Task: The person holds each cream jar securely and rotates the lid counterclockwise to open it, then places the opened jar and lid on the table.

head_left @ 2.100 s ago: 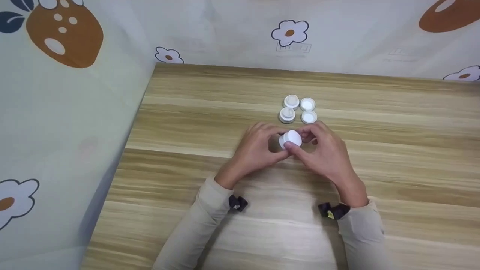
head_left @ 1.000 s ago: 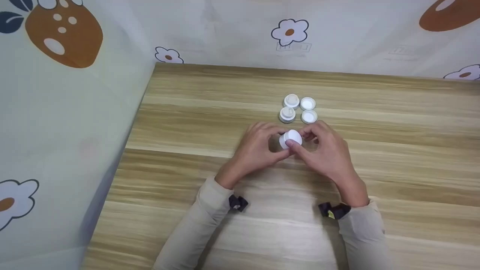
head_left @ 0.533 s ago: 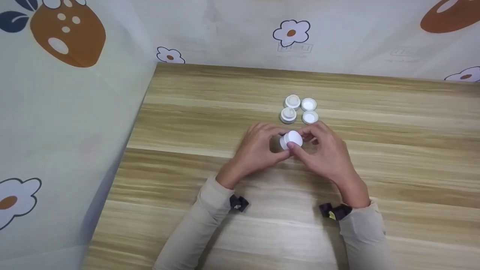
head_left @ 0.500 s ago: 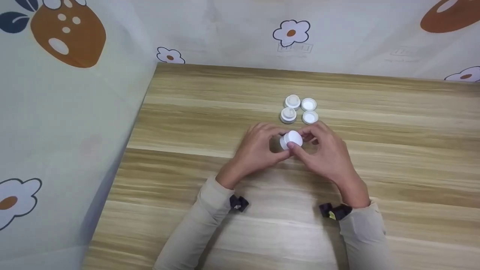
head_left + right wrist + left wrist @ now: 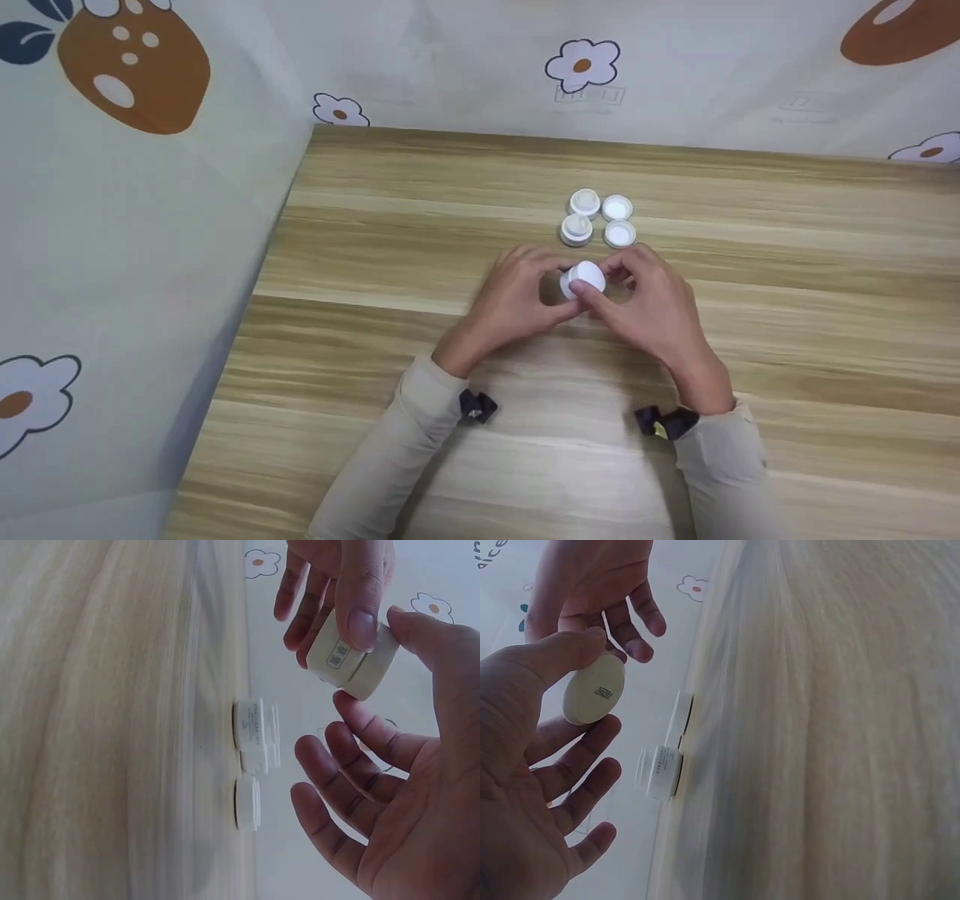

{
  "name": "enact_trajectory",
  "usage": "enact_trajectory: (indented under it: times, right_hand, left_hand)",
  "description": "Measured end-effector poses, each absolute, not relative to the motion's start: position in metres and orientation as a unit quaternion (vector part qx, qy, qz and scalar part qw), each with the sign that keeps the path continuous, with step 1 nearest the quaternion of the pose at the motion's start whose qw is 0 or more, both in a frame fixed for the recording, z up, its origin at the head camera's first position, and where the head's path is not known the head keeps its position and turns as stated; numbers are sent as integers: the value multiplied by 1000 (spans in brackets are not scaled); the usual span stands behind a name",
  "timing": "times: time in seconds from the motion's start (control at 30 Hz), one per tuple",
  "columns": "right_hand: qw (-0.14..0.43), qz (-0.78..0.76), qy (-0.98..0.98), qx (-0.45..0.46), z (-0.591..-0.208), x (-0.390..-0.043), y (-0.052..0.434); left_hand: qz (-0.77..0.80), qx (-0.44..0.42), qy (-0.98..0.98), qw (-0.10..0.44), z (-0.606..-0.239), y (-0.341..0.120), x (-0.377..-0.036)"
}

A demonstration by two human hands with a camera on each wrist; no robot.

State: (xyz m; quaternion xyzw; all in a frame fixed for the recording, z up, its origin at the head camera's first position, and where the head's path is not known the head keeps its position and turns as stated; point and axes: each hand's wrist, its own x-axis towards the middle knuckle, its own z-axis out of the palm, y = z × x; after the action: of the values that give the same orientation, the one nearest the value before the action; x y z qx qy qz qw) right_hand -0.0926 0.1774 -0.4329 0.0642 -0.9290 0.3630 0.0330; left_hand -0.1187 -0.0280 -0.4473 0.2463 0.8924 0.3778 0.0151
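Observation:
Over the table, both hands hold a small white cream jar (image 5: pixel 570 286) tilted on its side. My left hand (image 5: pixel 514 292) grips the jar's body between thumb and fingers; the jar's printed base (image 5: pixel 596 694) faces the left wrist camera. On the other side my right hand (image 5: pixel 658 304) pinches the white lid (image 5: pixel 591 276) with thumb and index finger. In the right wrist view the lid sits against the body, and a printed label (image 5: pixel 339 655) shows beside the left thumb. The right hand's other fingers are loosely bent, off the jar.
Beyond the hands stand two uncapped white jars, a far one (image 5: pixel 584 202) and a nearer one (image 5: pixel 576 231). To their right lie two white lids, a far one (image 5: pixel 617 208) and a nearer one (image 5: pixel 620 234), inner sides up. Patterned cloth (image 5: pixel 450 67) borders the wooden table (image 5: pixel 375 240).
The right thumb and wrist have shifted very slightly left while pinching the lid. The left hand keeps its hold on the jar, and the other jars and lids stay in place.

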Motion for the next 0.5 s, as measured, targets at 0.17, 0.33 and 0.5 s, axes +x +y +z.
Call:
enact_trajectory:
  times: [0.17, 0.33, 0.5]
  right_hand:
    - [32, 365, -927, 74, -433, -92, 176]
    - [26, 367, -926, 82, -433, -92, 176]
    - [23, 364, -926, 94, -432, -92, 177]
  left_hand:
    - [374, 247, 893, 20, -447, -29, -119]
    - [371, 248, 894, 18, -446, -29, -119]
    - [364, 250, 897, 22, -447, -28, -120]
